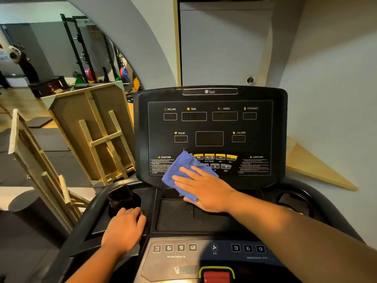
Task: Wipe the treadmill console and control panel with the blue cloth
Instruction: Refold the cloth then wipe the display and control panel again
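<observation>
A phone [120, 198] stands in the left cup holder [136, 201], just beyond the left hand [124, 229]. Wooden frames [102, 137] lean left of the console [211, 135]. The left hand rests curled on the console's ledge, gripping nothing loose. The right hand [202, 188], fingers extended flat, presses the cloth [183, 170] against the console's lower edge, covering buttons [215, 157] at left.

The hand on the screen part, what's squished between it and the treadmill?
The folded blue cloth. In the head view, the right hand lies flat on it, pressing it against the lower edge of the console, over some buttons.
</observation>
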